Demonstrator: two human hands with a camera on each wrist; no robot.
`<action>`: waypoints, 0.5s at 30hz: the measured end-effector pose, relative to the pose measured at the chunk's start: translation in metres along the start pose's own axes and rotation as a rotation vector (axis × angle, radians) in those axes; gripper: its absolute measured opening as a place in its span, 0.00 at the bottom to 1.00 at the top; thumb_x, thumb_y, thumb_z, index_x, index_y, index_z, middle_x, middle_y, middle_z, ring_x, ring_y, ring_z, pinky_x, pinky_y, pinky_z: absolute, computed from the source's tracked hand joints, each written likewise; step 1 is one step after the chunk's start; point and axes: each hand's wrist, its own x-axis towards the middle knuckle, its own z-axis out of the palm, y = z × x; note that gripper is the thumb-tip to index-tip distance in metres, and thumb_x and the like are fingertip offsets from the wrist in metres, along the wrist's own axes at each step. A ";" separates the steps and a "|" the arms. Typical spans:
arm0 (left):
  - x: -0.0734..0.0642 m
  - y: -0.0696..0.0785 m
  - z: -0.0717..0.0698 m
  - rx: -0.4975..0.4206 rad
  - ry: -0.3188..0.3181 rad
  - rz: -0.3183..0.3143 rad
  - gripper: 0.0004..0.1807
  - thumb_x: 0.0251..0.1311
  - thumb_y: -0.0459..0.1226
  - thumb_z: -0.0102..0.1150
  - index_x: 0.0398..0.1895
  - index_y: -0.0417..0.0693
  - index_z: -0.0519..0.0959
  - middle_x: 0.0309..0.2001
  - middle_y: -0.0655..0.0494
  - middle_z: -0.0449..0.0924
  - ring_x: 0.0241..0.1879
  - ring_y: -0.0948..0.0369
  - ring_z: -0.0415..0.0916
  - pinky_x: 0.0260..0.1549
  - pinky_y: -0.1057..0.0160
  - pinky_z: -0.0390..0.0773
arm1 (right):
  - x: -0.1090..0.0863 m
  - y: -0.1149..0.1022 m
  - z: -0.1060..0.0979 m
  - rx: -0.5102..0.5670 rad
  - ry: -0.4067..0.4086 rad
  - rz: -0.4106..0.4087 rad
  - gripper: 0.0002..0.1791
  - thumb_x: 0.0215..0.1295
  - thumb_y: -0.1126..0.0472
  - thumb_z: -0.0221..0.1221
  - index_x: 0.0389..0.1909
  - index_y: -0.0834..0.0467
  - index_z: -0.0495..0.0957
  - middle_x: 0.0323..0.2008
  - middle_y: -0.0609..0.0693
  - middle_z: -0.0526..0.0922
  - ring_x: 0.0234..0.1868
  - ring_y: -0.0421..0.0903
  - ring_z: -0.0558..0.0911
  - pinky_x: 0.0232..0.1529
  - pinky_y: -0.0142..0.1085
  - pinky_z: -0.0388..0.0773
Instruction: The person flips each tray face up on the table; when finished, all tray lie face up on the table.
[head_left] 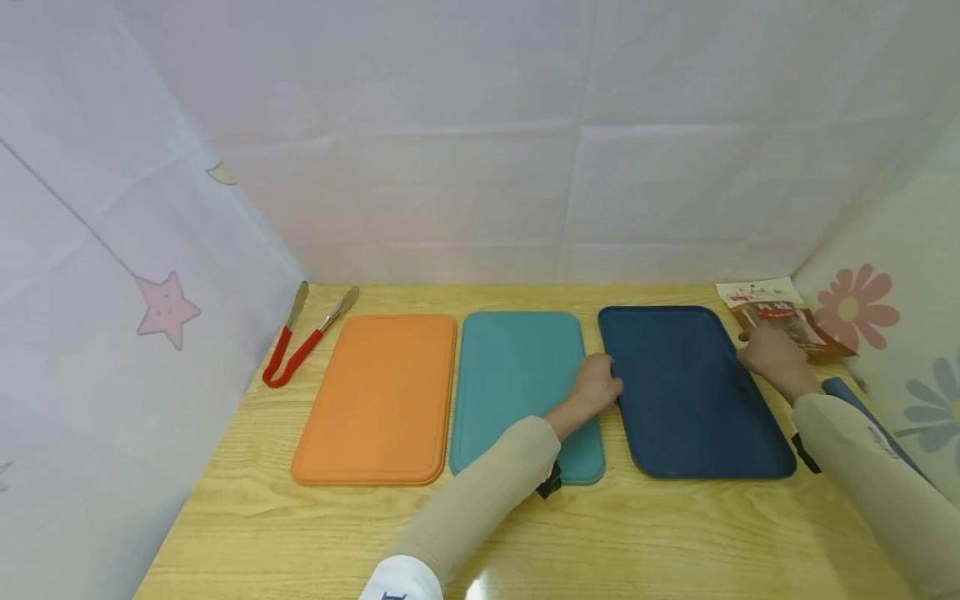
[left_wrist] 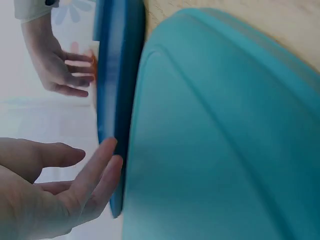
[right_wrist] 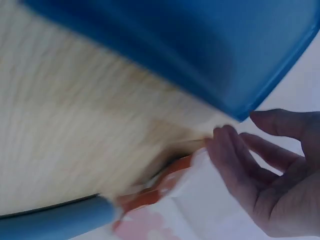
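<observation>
A dark blue rectangular tray (head_left: 693, 392) with a raised rim lies on the wooden table, right of a teal board (head_left: 517, 358). My left hand (head_left: 596, 383) is at the tray's left edge. In the left wrist view its fingertips (left_wrist: 114, 145) appear to touch the tray's side, the thumb standing apart. On the other side, my right hand (head_left: 776, 358) is beside the tray's right edge. The right wrist view has its fingers loosely bent and the thumb (right_wrist: 275, 121) close to the tray's corner; whether they touch I cannot tell.
An orange board (head_left: 378, 400) lies left of the teal one. Red-handled tongs (head_left: 298, 354) rest at the far left, spread apart. Behind my right hand is a brown-and-white packet (head_left: 765, 292). A blue-grey rod-like thing (head_left: 840, 390) lies near the right curtain, partly behind my sleeve.
</observation>
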 end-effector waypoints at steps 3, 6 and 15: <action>-0.007 -0.002 -0.011 0.009 0.022 0.034 0.18 0.63 0.27 0.52 0.57 0.33 0.76 0.27 0.46 0.81 0.18 0.63 0.66 0.19 0.71 0.67 | -0.005 -0.017 0.000 -0.049 0.052 -0.018 0.27 0.63 0.62 0.48 0.60 0.74 0.67 0.50 0.75 0.73 0.37 0.69 0.77 0.28 0.59 0.72; -0.015 -0.008 -0.024 0.026 0.042 0.039 0.21 0.66 0.30 0.50 0.62 0.34 0.72 0.31 0.47 0.81 0.22 0.62 0.72 0.22 0.70 0.71 | -0.008 -0.033 0.004 -0.019 0.062 -0.057 0.26 0.68 0.60 0.49 0.62 0.71 0.67 0.51 0.74 0.74 0.32 0.62 0.77 0.24 0.51 0.71; -0.047 -0.057 -0.070 0.090 0.189 0.085 0.20 0.70 0.35 0.51 0.61 0.33 0.72 0.54 0.38 0.73 0.46 0.48 0.77 0.41 0.54 0.79 | -0.017 -0.062 0.020 0.043 0.066 -0.202 0.24 0.70 0.62 0.51 0.61 0.73 0.69 0.49 0.74 0.77 0.24 0.52 0.81 0.18 0.39 0.70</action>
